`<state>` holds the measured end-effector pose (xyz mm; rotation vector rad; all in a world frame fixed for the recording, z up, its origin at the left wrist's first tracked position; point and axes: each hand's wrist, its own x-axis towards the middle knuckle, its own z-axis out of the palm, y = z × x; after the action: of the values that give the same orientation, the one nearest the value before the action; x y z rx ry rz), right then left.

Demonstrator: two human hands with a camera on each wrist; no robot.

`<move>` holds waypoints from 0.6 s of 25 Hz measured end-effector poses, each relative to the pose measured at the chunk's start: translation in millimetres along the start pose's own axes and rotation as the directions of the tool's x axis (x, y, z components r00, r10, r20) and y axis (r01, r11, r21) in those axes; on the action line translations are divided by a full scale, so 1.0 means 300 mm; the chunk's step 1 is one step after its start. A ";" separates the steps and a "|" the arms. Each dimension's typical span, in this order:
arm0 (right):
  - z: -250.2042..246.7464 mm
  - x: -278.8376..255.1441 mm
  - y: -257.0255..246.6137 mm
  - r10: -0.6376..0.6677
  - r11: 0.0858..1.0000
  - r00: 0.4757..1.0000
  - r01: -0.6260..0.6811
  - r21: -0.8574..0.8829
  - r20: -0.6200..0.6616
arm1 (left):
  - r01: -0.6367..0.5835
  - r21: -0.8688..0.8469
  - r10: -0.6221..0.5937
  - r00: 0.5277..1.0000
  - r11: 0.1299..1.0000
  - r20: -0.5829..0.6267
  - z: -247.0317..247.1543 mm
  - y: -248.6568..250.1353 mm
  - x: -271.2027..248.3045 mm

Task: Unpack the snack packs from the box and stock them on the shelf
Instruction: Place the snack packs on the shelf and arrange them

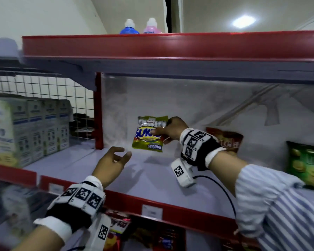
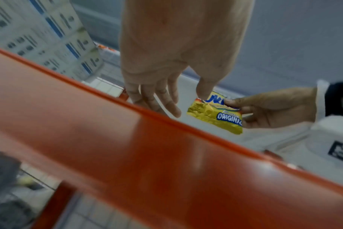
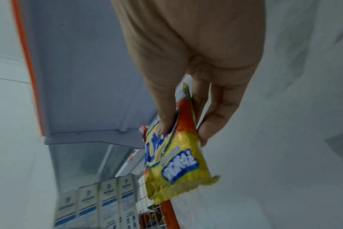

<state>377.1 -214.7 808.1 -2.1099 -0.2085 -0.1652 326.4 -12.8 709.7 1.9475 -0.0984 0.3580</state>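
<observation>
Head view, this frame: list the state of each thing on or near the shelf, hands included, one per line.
yellow snack pack: upright, held above the shelf surface, not yet set down
right hand: pinches the pack's side
left hand: empty, fingers relaxed, beside the pack
shelf: bare where the pack hangs
red snack bag: standing at the back
green snack bag: standing on the right
white cartons: lined up upright on the left

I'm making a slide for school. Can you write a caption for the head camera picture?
The right hand holds a yellow snack pack above the shelf while the open left hand waits nearby.
</observation>
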 end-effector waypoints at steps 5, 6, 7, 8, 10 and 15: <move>0.236 0.226 -0.005 0.109 0.986 0.981 -0.127 -0.107 -0.159 | -0.026 0.494 0.044 0.999 0.869 -0.024 -0.169 -0.193 0.064; 0.262 0.253 0.007 0.138 0.968 0.978 -0.166 -0.187 -0.156 | -0.034 0.536 0.055 0.998 0.843 -0.023 -0.165 -0.216 0.063; 0.295 0.281 0.021 0.158 0.941 0.973 -0.199 -0.272 -0.166 | -0.048 0.573 0.079 0.996 0.818 -0.030 -0.166 -0.241 0.064; 0.321 0.299 0.036 0.162 0.908 0.968 -0.222 -0.355 -0.191 | -0.064 0.602 0.107 0.994 0.796 -0.036 -0.162 -0.258 0.065; 0.351 0.324 0.071 0.177 0.875 0.966 -0.242 -0.418 -0.190 | -0.079 0.624 0.139 0.989 0.778 -0.049 -0.154 -0.274 0.069; 0.336 0.317 0.113 0.240 0.606 0.969 -0.196 -0.771 -0.058 | -0.074 0.620 0.133 0.990 0.781 -0.049 -0.146 -0.275 0.067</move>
<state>480.7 -138.2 746.7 -2.9952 0.1363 -0.0475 355.8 61.7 658.0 2.5821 -0.0284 0.6102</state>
